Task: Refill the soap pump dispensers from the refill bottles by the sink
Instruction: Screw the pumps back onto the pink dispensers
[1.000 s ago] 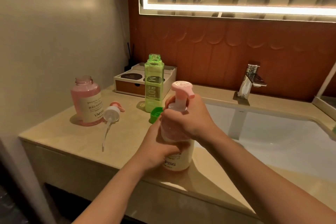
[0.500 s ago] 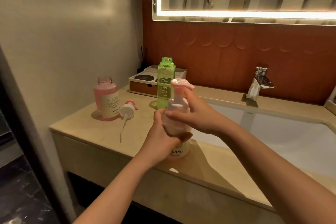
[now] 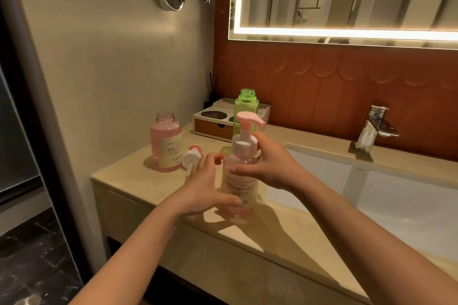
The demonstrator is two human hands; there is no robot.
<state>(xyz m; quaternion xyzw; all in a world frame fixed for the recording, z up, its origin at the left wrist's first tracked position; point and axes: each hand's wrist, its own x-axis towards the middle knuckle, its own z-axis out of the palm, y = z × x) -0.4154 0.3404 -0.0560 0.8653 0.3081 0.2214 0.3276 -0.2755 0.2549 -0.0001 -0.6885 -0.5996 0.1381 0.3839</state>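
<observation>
Holding in both hands one pink pump dispenser (image 3: 239,181), upright on the surface (image 3: 138,181) just left of the sink (image 3: 396,195); our left hand (image 3: 205,188) curls round its lower body, our right hand (image 3: 270,168) wraps its shoulder below the fitted pump head. Farther left of the sink we list one open pink bottle (image 3: 167,146) and one loose pump (image 3: 191,157), lying down. Left of the sink and nearer the back wall: one uncapped green bottle (image 3: 246,104), one drawer box (image 3: 213,122).

The left hand (image 3: 205,188) is sliding down to the base of the dispenser (image 3: 241,176), baring its label, while the right hand (image 3: 270,168) is shifting onto its shoulder.
</observation>
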